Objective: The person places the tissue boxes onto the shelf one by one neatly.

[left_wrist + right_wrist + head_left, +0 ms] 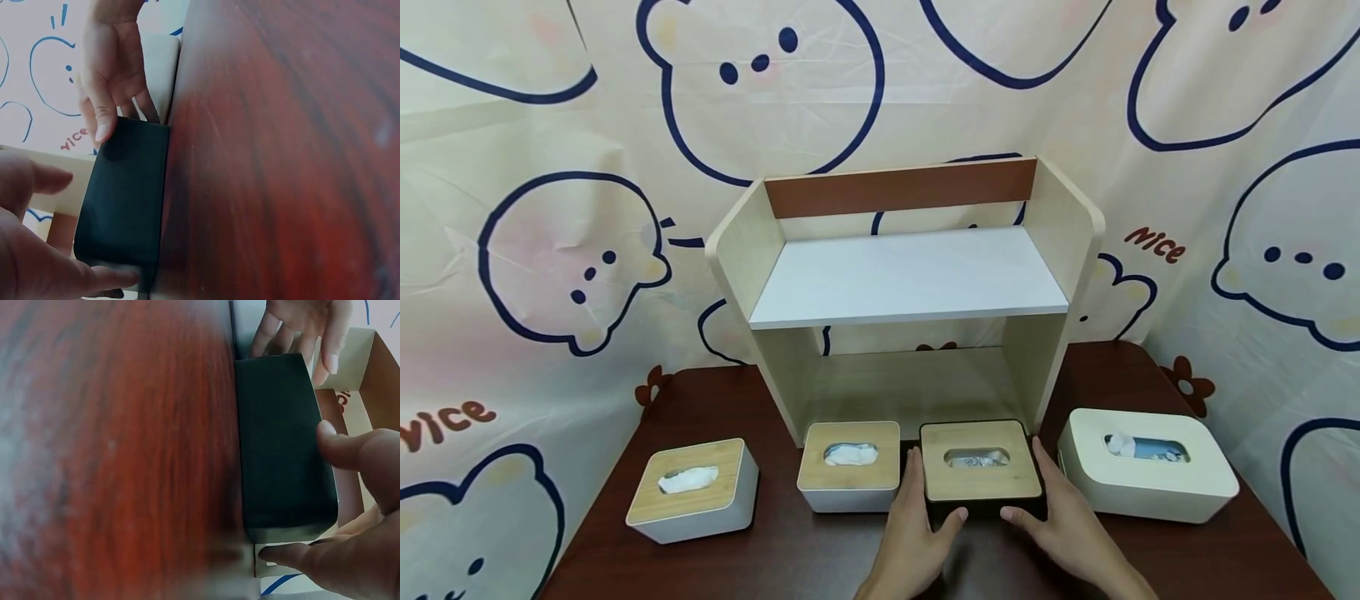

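A black tissue box with a wooden lid (981, 481) sits on the table at the front of the shelf, tissue showing in its oval slot. My left hand (917, 533) lies along its left side, fingers straight and pointing forward. On the opposite side, my right hand (1067, 525) has its straight fingers along the box's right side. Both thumbs are spread inward near the front edge. In the left wrist view the black front of the box (125, 194) stands between the two hands. The right wrist view shows the right thumb (340, 447) at the box's top edge.
A two-tier shelf (910, 279) stands behind the boxes. Left of the black box are two white tissue boxes with wooden lids, one close by (848, 479) and one farther left (692, 492). An all-white tissue box (1150, 475) stands at the right on the dark table (820, 558).
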`<state>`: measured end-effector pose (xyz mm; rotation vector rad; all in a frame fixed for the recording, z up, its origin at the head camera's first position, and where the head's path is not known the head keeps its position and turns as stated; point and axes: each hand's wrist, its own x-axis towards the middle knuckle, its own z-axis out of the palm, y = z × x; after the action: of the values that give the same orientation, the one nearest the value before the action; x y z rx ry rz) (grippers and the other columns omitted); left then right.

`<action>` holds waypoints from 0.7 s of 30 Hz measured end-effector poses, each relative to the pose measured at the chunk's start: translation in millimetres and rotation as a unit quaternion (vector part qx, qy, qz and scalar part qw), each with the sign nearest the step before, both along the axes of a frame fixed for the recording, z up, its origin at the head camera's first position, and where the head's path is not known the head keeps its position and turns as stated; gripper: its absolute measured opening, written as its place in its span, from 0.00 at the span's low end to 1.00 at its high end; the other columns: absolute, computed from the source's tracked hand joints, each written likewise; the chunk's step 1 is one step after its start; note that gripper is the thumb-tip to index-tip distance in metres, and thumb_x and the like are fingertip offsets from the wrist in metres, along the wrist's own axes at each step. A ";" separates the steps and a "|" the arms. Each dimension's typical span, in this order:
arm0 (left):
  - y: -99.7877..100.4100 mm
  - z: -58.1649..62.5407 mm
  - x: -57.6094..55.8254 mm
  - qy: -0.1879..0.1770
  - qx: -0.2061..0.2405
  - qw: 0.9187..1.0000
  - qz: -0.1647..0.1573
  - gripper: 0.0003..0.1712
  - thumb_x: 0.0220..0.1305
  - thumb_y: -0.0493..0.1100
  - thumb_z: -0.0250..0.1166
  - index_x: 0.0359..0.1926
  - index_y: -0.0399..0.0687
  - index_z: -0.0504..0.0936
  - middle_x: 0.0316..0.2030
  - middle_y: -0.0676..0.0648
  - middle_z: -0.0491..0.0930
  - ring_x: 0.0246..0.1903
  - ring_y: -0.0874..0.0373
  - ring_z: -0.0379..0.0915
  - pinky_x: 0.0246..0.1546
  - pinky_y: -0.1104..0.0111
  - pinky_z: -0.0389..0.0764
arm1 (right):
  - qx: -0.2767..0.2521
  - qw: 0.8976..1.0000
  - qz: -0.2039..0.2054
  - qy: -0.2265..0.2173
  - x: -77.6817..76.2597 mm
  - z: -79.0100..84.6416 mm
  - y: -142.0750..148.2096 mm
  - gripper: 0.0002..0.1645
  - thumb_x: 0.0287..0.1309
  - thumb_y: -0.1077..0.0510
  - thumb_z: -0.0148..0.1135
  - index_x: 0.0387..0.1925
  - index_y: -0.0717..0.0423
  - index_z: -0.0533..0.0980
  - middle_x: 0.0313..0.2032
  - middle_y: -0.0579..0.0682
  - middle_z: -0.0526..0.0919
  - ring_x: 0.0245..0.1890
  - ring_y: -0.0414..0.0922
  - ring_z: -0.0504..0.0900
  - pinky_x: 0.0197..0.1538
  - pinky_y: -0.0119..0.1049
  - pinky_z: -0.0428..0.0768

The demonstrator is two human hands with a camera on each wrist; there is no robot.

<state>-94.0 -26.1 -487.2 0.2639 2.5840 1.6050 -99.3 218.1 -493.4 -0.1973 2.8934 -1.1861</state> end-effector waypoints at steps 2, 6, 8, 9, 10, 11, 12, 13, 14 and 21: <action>0.9 -1.3 -0.7 -0.001 0.001 1.000 0.006 0.59 0.73 0.49 0.72 0.86 0.33 0.44 0.84 0.29 0.48 0.82 0.30 0.50 0.76 0.34 0.63 | 0.005 1.000 -0.006 -0.008 -0.2 -0.9 0.9 0.67 0.64 0.44 0.77 0.84 0.71 0.46 0.81 0.75 0.56 0.78 0.73 0.62 0.71 0.72 0.71; 1.6 -4.8 -2.0 0.004 -0.004 1.000 0.017 0.54 0.74 0.44 0.71 0.85 0.33 0.46 0.83 0.30 0.55 0.80 0.31 0.56 0.75 0.35 0.66 | 0.011 1.000 -0.019 -0.020 -1.1 -1.9 1.2 0.63 0.67 0.45 0.75 0.83 0.73 0.50 0.79 0.75 0.60 0.76 0.72 0.67 0.70 0.68 0.75; 1.6 -5.9 -2.7 0.009 -0.010 1.000 0.021 0.52 0.74 0.42 0.70 0.85 0.32 0.48 0.82 0.30 0.57 0.79 0.30 0.59 0.73 0.35 0.68 | 0.009 0.999 -0.025 -0.026 -1.7 -2.5 1.2 0.60 0.67 0.46 0.75 0.82 0.73 0.52 0.76 0.75 0.65 0.70 0.69 0.76 0.65 0.61 0.82; 1.7 -6.1 -3.1 0.011 -0.012 1.000 0.023 0.51 0.74 0.41 0.70 0.84 0.31 0.49 0.81 0.29 0.58 0.78 0.30 0.60 0.73 0.35 0.69 | 0.006 0.999 -0.029 -0.029 -2.1 -2.7 1.3 0.59 0.67 0.47 0.75 0.82 0.72 0.53 0.76 0.75 0.66 0.69 0.67 0.78 0.62 0.57 0.84; 1.7 -6.3 -3.5 0.011 -0.014 1.000 0.025 0.50 0.74 0.40 0.70 0.84 0.30 0.50 0.81 0.28 0.58 0.78 0.30 0.61 0.73 0.35 0.69 | 0.002 0.999 -0.033 -0.031 -2.3 -3.1 1.5 0.58 0.67 0.48 0.76 0.82 0.71 0.54 0.75 0.75 0.67 0.67 0.65 0.80 0.59 0.54 0.86; 1.6 -6.3 -3.8 0.013 -0.017 0.999 0.028 0.49 0.74 0.39 0.70 0.84 0.30 0.52 0.80 0.27 0.60 0.77 0.30 0.62 0.72 0.36 0.70 | -0.004 0.999 -0.036 -0.035 -2.4 -3.3 2.0 0.57 0.67 0.49 0.76 0.82 0.71 0.55 0.75 0.75 0.68 0.66 0.63 0.81 0.56 0.52 0.88; 1.6 -6.3 -4.2 0.014 -0.019 0.999 0.031 0.48 0.74 0.39 0.70 0.83 0.29 0.53 0.79 0.27 0.61 0.76 0.30 0.64 0.71 0.36 0.72 | -0.008 0.998 -0.039 -0.039 -2.4 -3.4 2.3 0.56 0.67 0.50 0.76 0.82 0.70 0.56 0.75 0.74 0.68 0.65 0.61 0.82 0.54 0.50 0.89; 1.6 -6.3 -4.6 0.016 -0.021 0.999 0.033 0.48 0.73 0.38 0.70 0.82 0.28 0.54 0.78 0.26 0.63 0.75 0.30 0.65 0.70 0.37 0.74 | -0.014 0.998 -0.041 -0.044 -2.6 -3.4 2.6 0.56 0.66 0.50 0.76 0.82 0.69 0.56 0.74 0.75 0.69 0.62 0.59 0.83 0.52 0.48 0.89; 1.3 -6.3 -5.2 0.010 -0.020 0.999 0.035 0.48 0.73 0.38 0.71 0.82 0.28 0.55 0.71 0.25 0.72 0.68 0.32 0.76 0.65 0.41 0.79 | -0.018 0.998 -0.044 -0.047 -2.5 -3.1 2.8 0.55 0.66 0.50 0.76 0.82 0.68 0.57 0.75 0.74 0.67 0.66 0.61 0.81 0.54 0.49 0.90; 1.5 -9.0 -5.9 -0.017 0.002 0.998 0.054 0.47 0.71 0.39 0.73 0.82 0.31 0.59 0.18 0.56 0.66 0.15 0.67 0.55 0.36 0.64 0.82 | -0.051 0.995 -0.058 -0.057 -2.3 -0.9 0.9 0.53 0.67 0.53 0.75 0.82 0.67 0.58 0.76 0.72 0.68 0.73 0.66 0.73 0.59 0.49 0.88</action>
<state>-99.8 -24.6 -496.1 0.0977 2.6117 1.6337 -101.5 219.0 -494.3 0.0371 2.7809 -1.3173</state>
